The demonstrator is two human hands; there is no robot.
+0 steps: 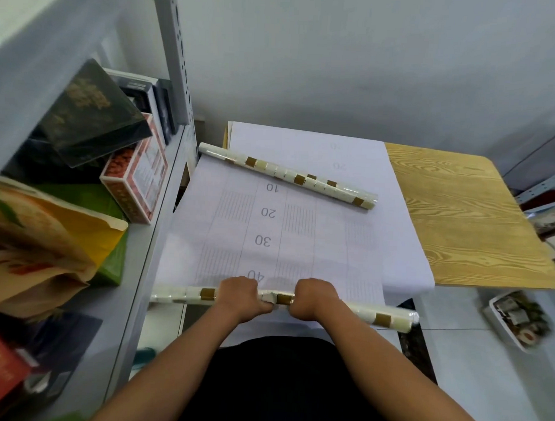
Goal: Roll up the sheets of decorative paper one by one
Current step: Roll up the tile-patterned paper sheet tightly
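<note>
A sheet of decorative paper (269, 229) lies face down on the wooden table, its white backing printed with a grid and the numbers 10 to 40. Its near end is wound into a roll (382, 318) with a cream and brown tile pattern. My left hand (240, 295) and my right hand (314, 298) grip this roll side by side near its middle, fingers curled over it. A finished roll (287, 176) of the same pattern lies slantwise across the far end of the sheet. Another white sheet (404, 246) lies underneath.
The wooden table (468, 217) shows bare wood at the right. A grey shelf unit (142, 256) stands close at the left, packed with boxes (135, 180) and paper bags (48, 243). A white tray of small items (517, 319) sits on the tiled floor at the right.
</note>
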